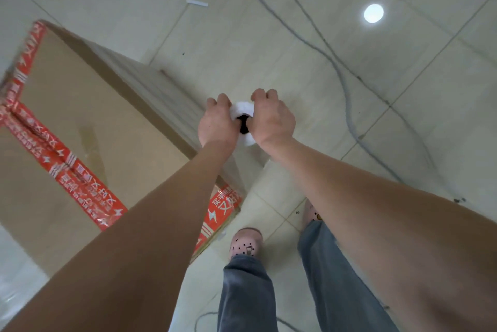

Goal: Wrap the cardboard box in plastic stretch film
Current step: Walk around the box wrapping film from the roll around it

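Left hand [216, 123] and right hand [271, 119] clasp the stretch-film roll [242, 109], probably light and slippery, best held by its stiff core [244, 125]; the bulky cardboard box [88, 105] stands just left of them.

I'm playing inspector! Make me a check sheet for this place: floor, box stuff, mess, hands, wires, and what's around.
Surface: pale glossy tiled floor, reflecting a round light.
Job's things: cardboard box sealed with red tape; film roll held beside it; film seems stretched over its side.
Clutter: white strip, dark specks.
Hands: left hand and right hand both grip the film roll.
Cables: grey cable snakes across the floor.
Surroundings: the person's pink clogs and jeans.
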The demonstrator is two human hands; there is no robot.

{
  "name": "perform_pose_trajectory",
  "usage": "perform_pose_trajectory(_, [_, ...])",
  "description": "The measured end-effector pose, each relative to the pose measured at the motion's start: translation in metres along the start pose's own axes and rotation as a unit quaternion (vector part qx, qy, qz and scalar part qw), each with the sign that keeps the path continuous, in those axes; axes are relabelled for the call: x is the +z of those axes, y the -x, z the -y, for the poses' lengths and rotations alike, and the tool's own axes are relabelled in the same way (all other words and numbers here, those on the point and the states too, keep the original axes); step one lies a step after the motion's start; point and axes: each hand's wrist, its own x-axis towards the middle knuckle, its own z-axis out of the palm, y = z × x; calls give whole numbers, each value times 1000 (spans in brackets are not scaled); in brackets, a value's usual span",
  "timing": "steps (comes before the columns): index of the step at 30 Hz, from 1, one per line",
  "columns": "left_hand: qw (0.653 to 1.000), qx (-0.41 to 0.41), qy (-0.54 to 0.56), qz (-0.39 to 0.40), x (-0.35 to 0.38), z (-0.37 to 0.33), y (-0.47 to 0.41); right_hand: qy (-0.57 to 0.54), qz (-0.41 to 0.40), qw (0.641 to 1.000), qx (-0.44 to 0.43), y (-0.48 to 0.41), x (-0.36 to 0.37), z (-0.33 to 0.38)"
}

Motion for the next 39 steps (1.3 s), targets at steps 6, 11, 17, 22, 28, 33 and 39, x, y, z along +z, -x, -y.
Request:
perform_pose_trajectory(6, [990,118,-80,-13,7,-4,7,25,-3,1000,-12,4,1,-9])
perform_pose_trajectory(11, [988,128,-84,-27,6,-5,2,81,-13,996,-36,-1,3,-3])
perform_pose_trajectory(17, [997,64,-31,-5,-7,-2,-15,158,1,980,-119,-20,-6,15])
perform_pose_trajectory(22, [997,-50,62,-13,-16,11,-23,216,15,949,-231,-32,-9,45])
perform_pose_trajectory(28, [990,-105,96,-13,-20,37,-30,72,11,996,-47,-34,13,52])
perform_pose_trajectory(33, [998,66,-16,-10,-23,22,-43,6,15,999,48,-37,10,48])
perform_pose_trajectory(39, [1000,25,12,11,-42,30,-72,118,43,987,-98,-70,-8,76])
